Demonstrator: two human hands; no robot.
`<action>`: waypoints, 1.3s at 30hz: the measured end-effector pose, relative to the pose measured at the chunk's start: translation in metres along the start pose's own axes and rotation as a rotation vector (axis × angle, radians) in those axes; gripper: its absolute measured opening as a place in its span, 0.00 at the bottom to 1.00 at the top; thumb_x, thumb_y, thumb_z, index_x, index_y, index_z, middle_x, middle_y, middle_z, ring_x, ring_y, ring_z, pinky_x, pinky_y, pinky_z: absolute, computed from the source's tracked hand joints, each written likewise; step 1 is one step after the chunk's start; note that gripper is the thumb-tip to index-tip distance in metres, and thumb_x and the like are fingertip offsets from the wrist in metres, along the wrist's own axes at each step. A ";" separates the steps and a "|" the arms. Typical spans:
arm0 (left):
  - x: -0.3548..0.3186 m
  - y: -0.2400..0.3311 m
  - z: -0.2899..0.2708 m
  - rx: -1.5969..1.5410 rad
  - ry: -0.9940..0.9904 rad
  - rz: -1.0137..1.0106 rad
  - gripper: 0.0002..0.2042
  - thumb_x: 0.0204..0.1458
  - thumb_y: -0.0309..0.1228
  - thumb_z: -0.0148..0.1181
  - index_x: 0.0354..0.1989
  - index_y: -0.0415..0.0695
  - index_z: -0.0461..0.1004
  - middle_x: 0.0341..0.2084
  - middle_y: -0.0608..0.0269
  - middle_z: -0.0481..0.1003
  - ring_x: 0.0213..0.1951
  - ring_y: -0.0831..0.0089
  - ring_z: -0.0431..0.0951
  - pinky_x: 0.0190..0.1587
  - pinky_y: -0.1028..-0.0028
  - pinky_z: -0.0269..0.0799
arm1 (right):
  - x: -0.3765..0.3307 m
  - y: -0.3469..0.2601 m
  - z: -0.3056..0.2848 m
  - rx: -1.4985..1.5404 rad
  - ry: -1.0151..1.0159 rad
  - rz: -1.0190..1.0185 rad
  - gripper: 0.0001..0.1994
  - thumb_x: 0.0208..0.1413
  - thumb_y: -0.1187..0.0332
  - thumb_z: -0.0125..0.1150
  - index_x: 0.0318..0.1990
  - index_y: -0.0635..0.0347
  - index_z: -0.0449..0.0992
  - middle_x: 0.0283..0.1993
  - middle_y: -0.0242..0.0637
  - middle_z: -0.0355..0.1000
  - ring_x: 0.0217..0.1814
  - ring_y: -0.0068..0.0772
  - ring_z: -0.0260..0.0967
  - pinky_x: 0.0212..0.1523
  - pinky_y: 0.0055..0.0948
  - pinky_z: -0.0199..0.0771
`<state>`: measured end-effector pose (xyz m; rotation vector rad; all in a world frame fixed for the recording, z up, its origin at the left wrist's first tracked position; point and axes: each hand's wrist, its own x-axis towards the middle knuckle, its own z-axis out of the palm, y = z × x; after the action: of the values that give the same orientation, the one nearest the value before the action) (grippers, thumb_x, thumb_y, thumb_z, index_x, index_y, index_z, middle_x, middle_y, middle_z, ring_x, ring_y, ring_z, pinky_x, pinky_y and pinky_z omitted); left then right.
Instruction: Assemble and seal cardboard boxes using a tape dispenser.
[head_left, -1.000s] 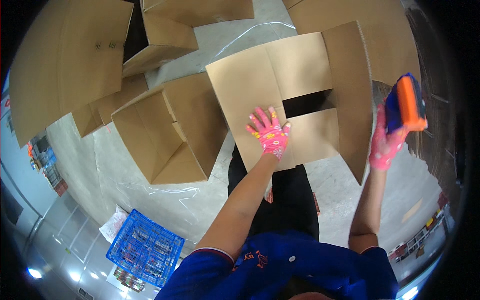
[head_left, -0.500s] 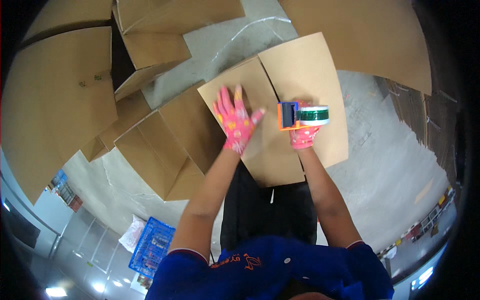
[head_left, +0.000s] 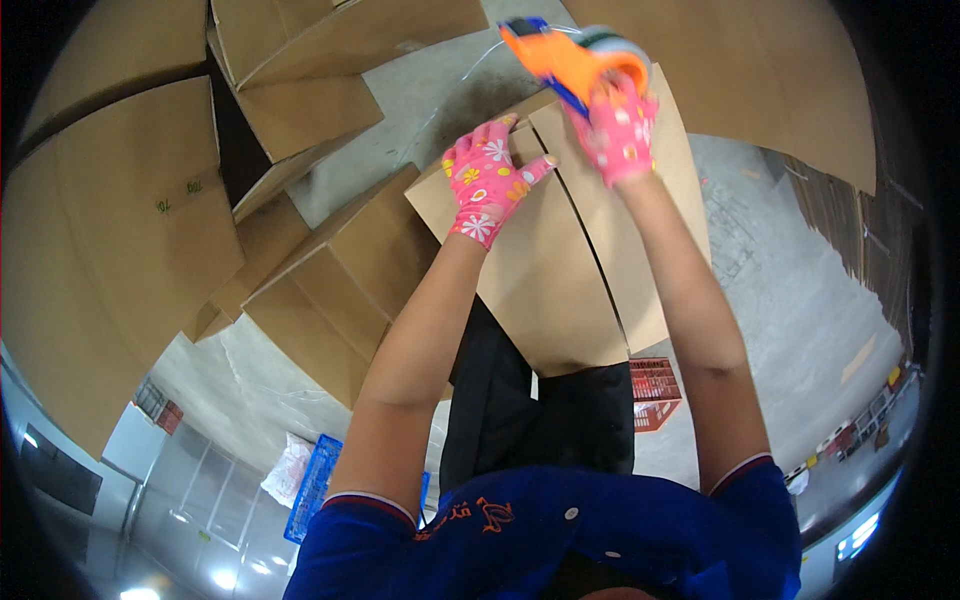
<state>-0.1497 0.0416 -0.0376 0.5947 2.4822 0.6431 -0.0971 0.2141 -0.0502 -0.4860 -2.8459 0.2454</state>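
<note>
My L hand (head_left: 490,188), thumb spread, is on the closed carton's (head_left: 545,290) L flap nr far edge; R hand (head_left: 620,132) grips orange tape dispenser (head_left: 555,62) by that edge, nr seam btwn 2 flaps. Open box (head_left: 325,300) close L, concrete floor (head_left: 790,275) R.

I have my pink-gloved left hand (head_left: 493,182) resting on the far-left part of the carton (head_left: 545,290), palm down, fingers bunched and bent toward its far edge, thumb stretched sideways toward the carton's middle. The left forearm (head_left: 422,315), bare, slants in over the carton's left edge. I hold the right hand (head_left: 617,130), gloved alike, above the carton's far-right part, fingers curled in a grip. The right forearm (head_left: 688,275) reaches across the carton's right edge, elbow slightly bent.
</note>
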 end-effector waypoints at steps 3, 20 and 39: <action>0.002 0.001 0.000 0.003 -0.021 -0.002 0.39 0.35 0.59 0.63 0.57 0.53 0.64 0.50 0.59 0.68 0.53 0.58 0.64 0.57 0.59 0.51 | 0.030 -0.014 -0.022 -0.045 -0.405 0.087 0.19 0.43 0.60 0.60 0.45 0.52 0.72 0.40 0.31 0.73 0.49 0.35 0.65 0.42 0.46 0.59; 0.023 0.003 0.002 0.099 0.010 -0.023 0.31 0.38 0.56 0.63 0.50 0.53 0.69 0.45 0.61 0.70 0.50 0.58 0.64 0.53 0.57 0.50 | 0.006 0.002 -0.002 -0.051 -0.222 -0.092 0.17 0.39 0.64 0.61 0.42 0.50 0.72 0.43 0.27 0.73 0.49 0.30 0.65 0.39 0.44 0.62; 0.022 -0.005 0.000 0.035 0.016 -0.021 0.31 0.41 0.57 0.61 0.53 0.54 0.67 0.49 0.60 0.68 0.53 0.58 0.62 0.55 0.57 0.47 | -0.054 0.092 -0.019 0.427 0.057 1.214 0.25 0.48 0.51 0.61 0.45 0.64 0.74 0.43 0.44 0.74 0.46 0.40 0.70 0.48 0.34 0.66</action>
<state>-0.1687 0.0488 -0.0482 0.5776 2.5163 0.5997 -0.0151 0.2832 -0.0616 -1.9499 -1.9569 0.9578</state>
